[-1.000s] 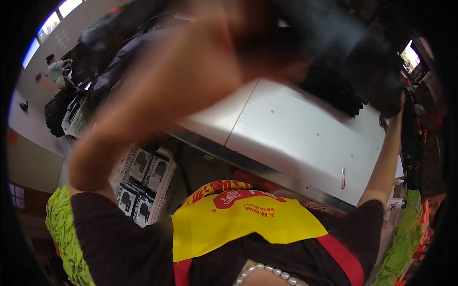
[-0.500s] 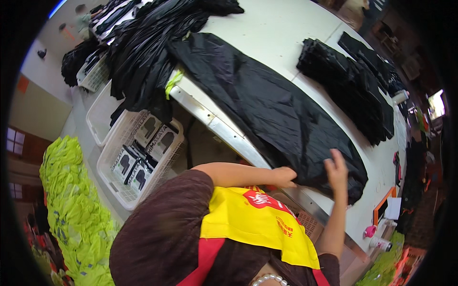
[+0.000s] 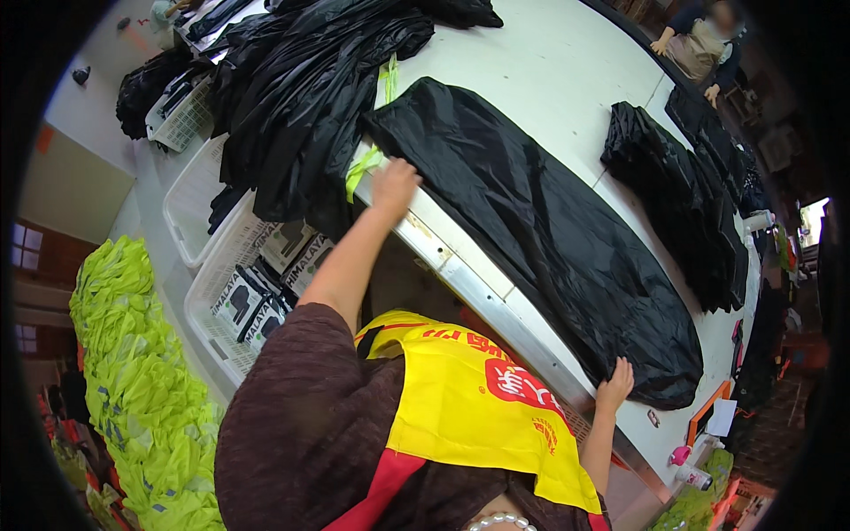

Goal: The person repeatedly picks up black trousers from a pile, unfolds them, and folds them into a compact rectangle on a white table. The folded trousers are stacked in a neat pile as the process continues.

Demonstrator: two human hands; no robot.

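Note:
A long, smooth piece of thin black fabric (image 3: 540, 221) lies along the front edge of the white table (image 3: 522, 44), its rounded end at the right. At its left end, my left hand (image 3: 396, 188) is closed at the fabric's near edge, beside yellow-green strips (image 3: 361, 168) on the table corner; the fingertips are partly hidden. My right hand (image 3: 616, 384) rests on the near edge close to the rounded end, fingers stretched out and holding nothing.
A large heap of black fabric (image 3: 319, 80) hangs over the table's left end. Folded black pieces (image 3: 677, 203) lie at the right. White baskets (image 3: 217, 332) with printed packets and a bright yellow-green pile (image 3: 133, 380) stand at left. Another person (image 3: 699, 49) is at the far side.
My left hand has moved from near my right hand to the fabric's left end. The right hand has lowered onto the near edge. The fabric lies flatter and straighter.

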